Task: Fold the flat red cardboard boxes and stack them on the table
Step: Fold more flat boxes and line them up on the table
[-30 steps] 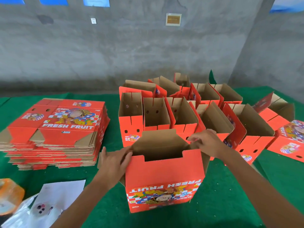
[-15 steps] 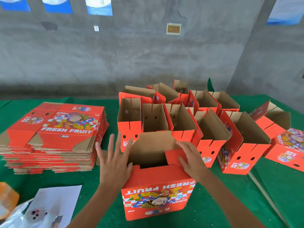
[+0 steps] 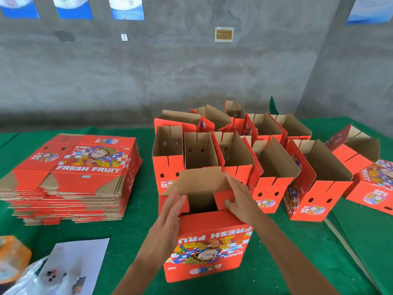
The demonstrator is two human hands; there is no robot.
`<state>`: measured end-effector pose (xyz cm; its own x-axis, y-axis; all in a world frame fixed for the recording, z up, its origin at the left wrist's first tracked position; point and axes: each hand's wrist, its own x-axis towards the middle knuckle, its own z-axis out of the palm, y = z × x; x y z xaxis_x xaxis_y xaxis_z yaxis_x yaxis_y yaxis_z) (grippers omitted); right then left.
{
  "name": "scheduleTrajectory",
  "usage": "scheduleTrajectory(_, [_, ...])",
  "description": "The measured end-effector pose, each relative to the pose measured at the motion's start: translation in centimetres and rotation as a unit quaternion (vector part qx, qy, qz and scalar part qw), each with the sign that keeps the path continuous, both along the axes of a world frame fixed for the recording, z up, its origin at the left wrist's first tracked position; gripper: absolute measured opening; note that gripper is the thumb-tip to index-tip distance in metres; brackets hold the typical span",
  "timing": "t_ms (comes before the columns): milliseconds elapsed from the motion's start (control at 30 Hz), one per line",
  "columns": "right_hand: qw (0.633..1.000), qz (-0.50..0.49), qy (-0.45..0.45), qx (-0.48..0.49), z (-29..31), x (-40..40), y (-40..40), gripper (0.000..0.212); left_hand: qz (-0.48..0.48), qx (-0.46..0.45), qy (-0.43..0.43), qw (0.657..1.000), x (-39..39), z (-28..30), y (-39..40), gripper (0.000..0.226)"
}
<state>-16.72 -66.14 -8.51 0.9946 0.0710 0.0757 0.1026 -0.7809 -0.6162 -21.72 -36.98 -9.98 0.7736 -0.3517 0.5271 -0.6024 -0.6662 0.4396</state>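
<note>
A red "FRESH FRUIT" box (image 3: pixel 210 248) stands upside down in front of me on the green table (image 3: pixel 131 233), its end flaps partly open. My left hand (image 3: pixel 170 213) lies flat with straight fingers against the left red flap, pushing it inward. My right hand (image 3: pixel 238 196) presses the right red flap (image 3: pixel 221 200) inward with straight fingers, thumb under its edge. The brown far flap (image 3: pixel 202 182) stands up behind them. A tall stack of flat red boxes (image 3: pixel 74 177) lies at the left. Several folded open boxes (image 3: pixel 272 162) stand in rows behind.
A white paper sheet (image 3: pixel 78 265) and clear plastic lie at the lower left, beside an orange object (image 3: pixel 12 256). A printed box (image 3: pixel 376 188) lies on its side at the right. A grey concrete wall stands behind the table.
The right hand has folded the right red flap inward. The left hand moved from the box's left corner onto the left flap and pushes it inward. The view has drawn closer.
</note>
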Motion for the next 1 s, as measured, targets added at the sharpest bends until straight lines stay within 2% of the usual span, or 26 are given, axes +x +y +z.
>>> scheduleTrajectory(67, [1.0, 0.004, -0.011, -0.004, 0.0, 0.2, 0.2, 0.086, 0.009, 0.033, 0.031, 0.999, 0.3, -0.1, 0.2, 0.047])
scheduleTrajectory(133, [0.998, 0.005, -0.043, 0.043, 0.1, 0.3, 0.0, 0.068, 0.037, -0.008, 0.052, 0.998, 0.6, 0.0, -0.2, 0.03])
scheduleTrajectory(233, [0.983, -0.022, -0.049, 0.175, 0.0, -0.1, -0.1, 0.037, 0.089, -0.208, 0.128, 0.966, 1.3, 0.9, -1.3, 0.035])
scheduleTrajectory(267, [0.984, -0.023, -0.037, 0.171, -0.2, -0.1, -0.2, 0.027, 0.108, -0.242, 0.149, 0.952, 1.4, 1.1, -1.8, 0.041])
scheduleTrajectory(300, [0.989, -0.023, -0.029, 0.145, -0.4, -0.2, -0.2, 0.016, 0.136, -0.225, 0.15, 0.953, 1.4, 1.1, -2.1, 0.049])
scheduleTrajectory(333, [0.995, -0.019, -0.024, 0.097, -0.7, -0.2, -0.2, 0.016, 0.165, -0.165, 0.136, 0.963, 1.4, 0.9, -2.4, 0.06])
scheduleTrajectory(367, [0.999, -0.013, -0.015, 0.048, -0.9, -0.2, -0.1, 0.027, 0.19, -0.075, 0.125, 0.971, 1.5, 0.6, -2.6, 0.07])
scheduleTrajectory(433, [1.0, -0.021, -0.004, 0.0, -0.8, -0.3, 0.2, 0.049, 0.208, 0.047, 0.19, 0.958, 2.0, 0.6, -2.9, 0.089])
scheduleTrajectory(533, [0.997, -0.042, -0.023, -0.061, -0.7, -0.3, 0.8, 0.073, 0.213, 0.074, 0.293, 0.929, 3.1, 1.1, -2.9, 0.101])
scheduleTrajectory(700, [0.986, -0.071, -0.021, -0.148, -0.2, -0.1, 2.2, 0.093, 0.265, 0.172, 0.313, 0.896, 4.3, 2.4, -4.4, 0.105])
scheduleTrajectory(767, [0.99, -0.077, -0.006, -0.116, 0.2, 0.0, 2.2, 0.096, 0.261, 0.179, 0.311, 0.896, 4.6, 2.9, -4.5, 0.097])
scheduleTrajectory(833, [0.991, -0.132, 0.025, 0.012, 1.2, 0.4, 1.6, 0.085, 0.248, 0.142, 0.299, 0.91, 4.7, 3.1, -3.6, 0.076])
scheduleTrajectory(867, [0.978, -0.174, 0.054, 0.104, 1.6, 0.7, 1.1, 0.078, 0.25, 0.12, 0.295, 0.914, 4.5, 3.0, -2.9, 0.069])
scheduleTrajectory(900, [0.957, -0.208, 0.106, 0.173, 2.0, 1.0, 0.5, 0.078, 0.256, 0.106, 0.295, 0.915, 4.2, 2.7, -2.1, 0.066])
scheduleTrajectory(933, [0.936, -0.221, 0.186, 0.202, 2.3, 1.0, 0.0, 0.079, 0.264, 0.096, 0.297, 0.913, 3.9, 2.4, -1.3, 0.064])
scheduleTrajectory(1000, [0.899, -0.184, 0.355, 0.179, 2.3, 0.3, -0.5, 0.078, 0.278, 0.072, 0.296, 0.911, 3.3, 1.7, 0.4, 0.061])
